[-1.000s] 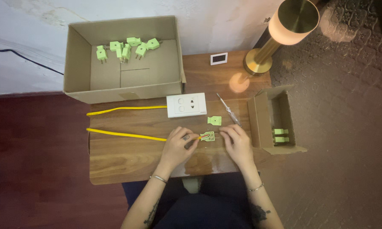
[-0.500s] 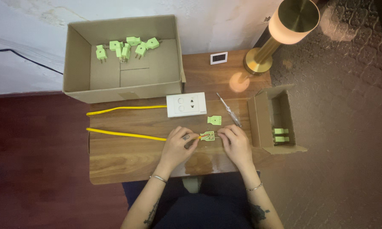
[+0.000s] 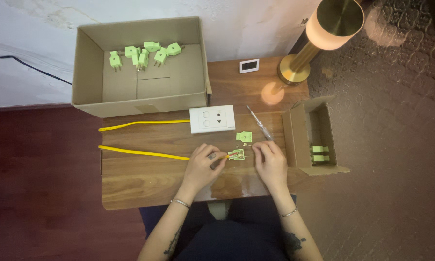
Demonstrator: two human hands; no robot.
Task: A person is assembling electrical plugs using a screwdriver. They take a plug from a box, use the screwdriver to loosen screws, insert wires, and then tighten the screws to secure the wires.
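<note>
The left hand (image 3: pixel 201 164) pinches the end of a yellow cable (image 3: pixel 145 153) between closed fingers, near the middle of the surface (image 3: pixel 130 186) toward its front edge. The cable's long axis runs across the surface from the left edge, its stripped end pointing right into an open green plug half (image 3: pixel 236 154). The right hand (image 3: pixel 270 159) rests just right of the plug, fingers curled narrow at its edge; whether they grip it I cannot tell. A second green piece (image 3: pixel 244 137) lies just behind, beside a screwdriver (image 3: pixel 259 123) slanted toward the back. A white socket (image 3: pixel 212 119) with another yellow cable (image 3: pixel 145 124) sits further back. A large box (image 3: pixel 89 67) of plugs stands at the back left corner, a small box (image 3: pixel 295 130) at the right edge, a lamp (image 3: pixel 299 67) at the back right.
</note>
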